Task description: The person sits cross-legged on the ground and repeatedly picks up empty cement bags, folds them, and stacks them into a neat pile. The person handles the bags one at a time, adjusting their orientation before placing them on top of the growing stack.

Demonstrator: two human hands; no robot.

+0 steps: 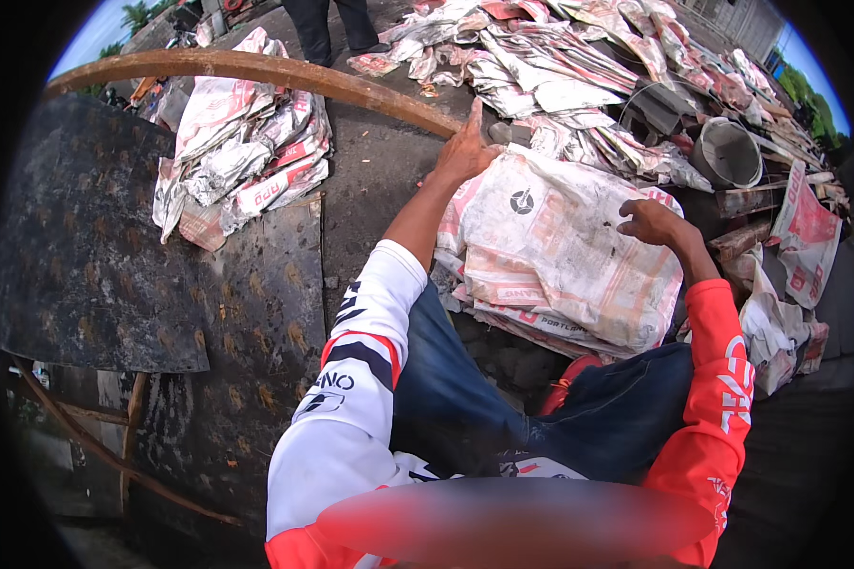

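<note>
A pile of flattened cement sacks (579, 251), white with faded red print and dirt marks, lies in front of my knees. At its far left corner is my left hand (465, 155), open, index finger stretched away from me and thumb apart; whether it touches the top sack cannot be told. Over the right part of the same sack, my right hand (657, 223) has its fingers loosely bent and apart, with nothing seen in them. Lower sacks stick out crookedly under the top one along its near edge.
Another sack heap (247, 142) lies at the left by dark stained sheets (104, 237). A long wooden beam (256, 68) crosses behind it. Many loose sacks (560, 71) spread at the back, near a grey bucket (727, 154). A person's legs (327, 28) stand at the far edge.
</note>
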